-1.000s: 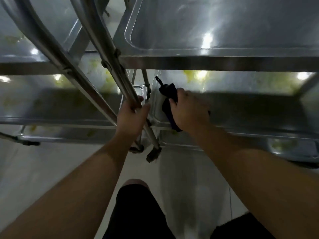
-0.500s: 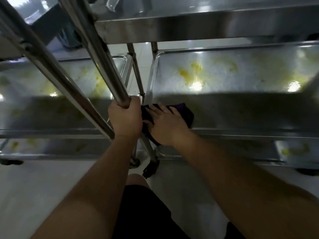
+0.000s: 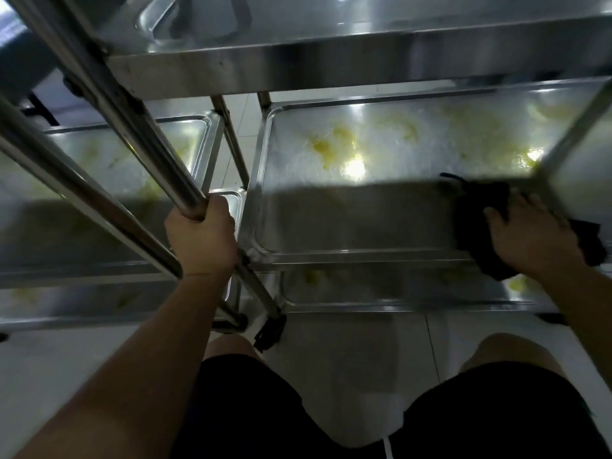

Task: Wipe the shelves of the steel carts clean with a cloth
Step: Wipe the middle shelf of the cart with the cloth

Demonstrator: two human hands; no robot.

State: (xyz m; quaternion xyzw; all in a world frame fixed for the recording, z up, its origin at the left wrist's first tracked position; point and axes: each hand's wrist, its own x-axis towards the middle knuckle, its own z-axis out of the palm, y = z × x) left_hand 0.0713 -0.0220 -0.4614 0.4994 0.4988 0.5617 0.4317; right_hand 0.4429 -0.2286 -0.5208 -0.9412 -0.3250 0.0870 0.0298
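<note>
1. The right hand point(image 3: 533, 240) lay flat with fingers spread on a dark cloth point(image 3: 480, 223), pressing it onto the middle shelf point(image 3: 357, 223) near that shelf's right end. An open palm rather than a closed grip made sense for spreading pressure while scrubbing.
2. The left hand point(image 3: 202, 236) had a full closed grip around a slanted steel post point(image 3: 139, 127) just left of the middle shelf, probably to keep the wheeled cart from rolling away under the push.
3. The back half of the middle shelf was covered in yellow smears point(image 3: 334, 144), so I'd say there was plenty left to wipe.
4. The top shelf point(image 3: 331, 64) hung right over the middle shelf, so reaching toward the back looked cramped, and another angled post point(image 3: 576, 127) crossed just above the cloth.
5. Left of the middle shelf stood a second cart point(image 3: 99, 160), also smeared. A lower shelf point(image 3: 397, 289) beneath showed yellow spots too.
</note>
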